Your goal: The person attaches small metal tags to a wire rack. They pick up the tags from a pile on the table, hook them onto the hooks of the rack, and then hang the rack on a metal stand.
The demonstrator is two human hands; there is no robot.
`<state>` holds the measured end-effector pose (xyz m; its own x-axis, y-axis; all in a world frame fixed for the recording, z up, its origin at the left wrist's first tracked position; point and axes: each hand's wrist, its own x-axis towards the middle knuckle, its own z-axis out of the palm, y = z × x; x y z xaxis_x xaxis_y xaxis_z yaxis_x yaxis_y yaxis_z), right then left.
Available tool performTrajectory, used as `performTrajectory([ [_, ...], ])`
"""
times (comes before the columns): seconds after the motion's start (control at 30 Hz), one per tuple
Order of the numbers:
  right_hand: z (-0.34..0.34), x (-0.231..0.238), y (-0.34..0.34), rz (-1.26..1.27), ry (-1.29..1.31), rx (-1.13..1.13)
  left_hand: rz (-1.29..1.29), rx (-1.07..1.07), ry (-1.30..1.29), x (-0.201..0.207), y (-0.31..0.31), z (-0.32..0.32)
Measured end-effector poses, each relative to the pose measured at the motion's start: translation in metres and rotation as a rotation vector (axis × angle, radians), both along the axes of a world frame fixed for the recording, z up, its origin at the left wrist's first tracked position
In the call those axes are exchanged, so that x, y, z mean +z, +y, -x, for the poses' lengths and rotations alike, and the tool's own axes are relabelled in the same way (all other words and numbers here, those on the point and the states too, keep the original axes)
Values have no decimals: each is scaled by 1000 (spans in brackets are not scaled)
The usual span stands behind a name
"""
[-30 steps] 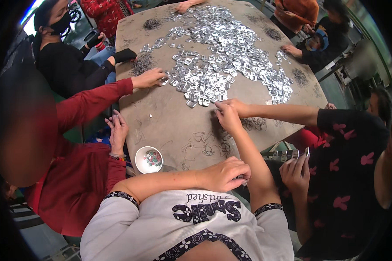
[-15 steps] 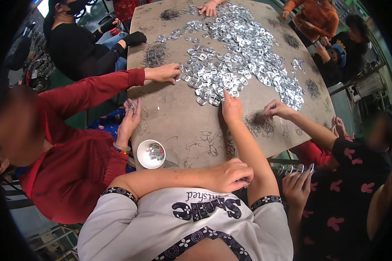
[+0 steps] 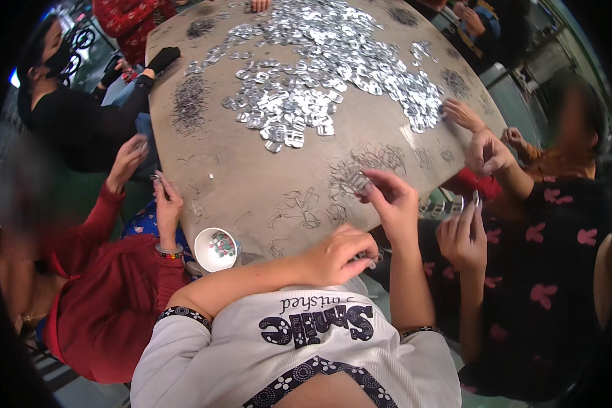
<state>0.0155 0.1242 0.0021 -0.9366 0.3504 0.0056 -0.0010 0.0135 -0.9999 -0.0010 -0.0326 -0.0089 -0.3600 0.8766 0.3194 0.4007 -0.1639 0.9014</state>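
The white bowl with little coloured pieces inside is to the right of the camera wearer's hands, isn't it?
No, wrong side: the head view shows the white bowl, little coloured pieces inside, to the left of the wearer's left hand and right hand.

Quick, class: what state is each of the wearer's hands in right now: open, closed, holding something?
Left hand: curled inward; whether it holds anything cannot be told.
Right hand: closed, pinching a silver buckle.

Dark lettering (image 3: pixel 317 327) — two lines, upside down — on white shirt (image 3: pixel 204 360).
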Motion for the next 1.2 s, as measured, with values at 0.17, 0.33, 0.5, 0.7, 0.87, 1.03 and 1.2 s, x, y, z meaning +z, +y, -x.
performTrajectory([
  [0.17, -58, 19, -5, -15, 42, -147, 23, 37, -29, 0, 3, -3],
  [0.33, -87, 21, -18, -271, 47, -270, -4, 121, -31, 3, 7, -11],
  [0.5, -100, 20, -30, -391, 55, -330, 22, 183, -13, 2, 8, -20],
  [0.7, -104, 16, -42, -507, 108, -375, 29, 201, -4, -2, 5, -22],
  [0.87, -108, 15, -45, -537, 174, -447, 45, 94, -29, 0, 5, -15],
  [1.03, -119, 13, -43, -462, 137, -515, 216, 212, -66, -24, 15, 42],
  [1.2, -124, 14, -46, -461, 143, -559, 456, 545, 607, -105, 36, 133],
])
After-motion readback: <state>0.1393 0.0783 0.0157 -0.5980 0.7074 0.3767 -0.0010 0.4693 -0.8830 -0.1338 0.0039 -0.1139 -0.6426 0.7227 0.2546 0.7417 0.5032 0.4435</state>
